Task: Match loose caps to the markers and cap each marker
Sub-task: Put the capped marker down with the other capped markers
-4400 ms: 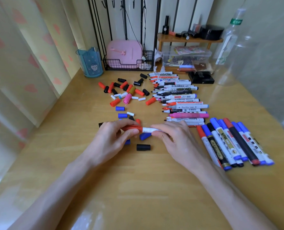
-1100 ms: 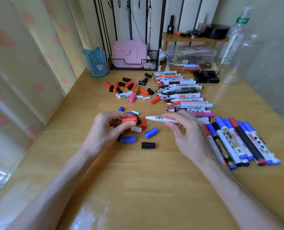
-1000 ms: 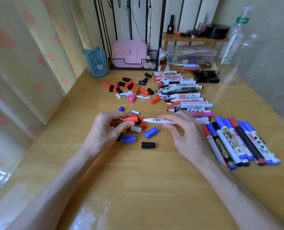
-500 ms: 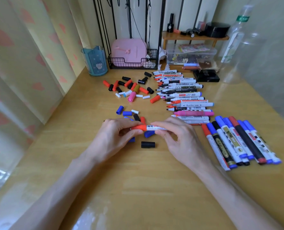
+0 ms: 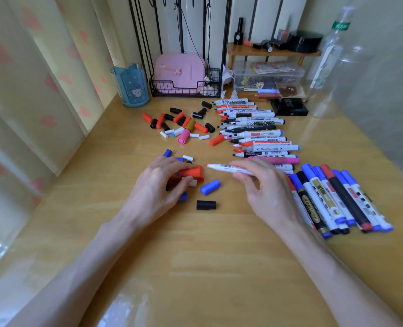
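Note:
My right hand (image 5: 264,190) pinches a white marker (image 5: 226,168) with a bare red tip that points left. My left hand (image 5: 159,185) grips a red cap (image 5: 191,172), a short gap from that tip. Another red cap (image 5: 199,177) lies right behind it. A blue cap (image 5: 210,186) and a black cap (image 5: 206,205) lie between my hands. More loose caps (image 5: 184,125) are scattered farther back. A row of uncapped markers (image 5: 254,133) lies to their right. Capped markers (image 5: 337,199) lie side by side at the right.
A blue cup (image 5: 130,86), a wire basket (image 5: 186,87) with a pink case, a small wooden shelf (image 5: 273,51) over a clear box, a black box (image 5: 290,108) and a clear bottle (image 5: 330,57) line the back of the wooden table (image 5: 195,256). A curtain hangs at the left.
Half a second ago the red cap sat against the marker between my hands. Now cap and marker are apart, with the red tip bare.

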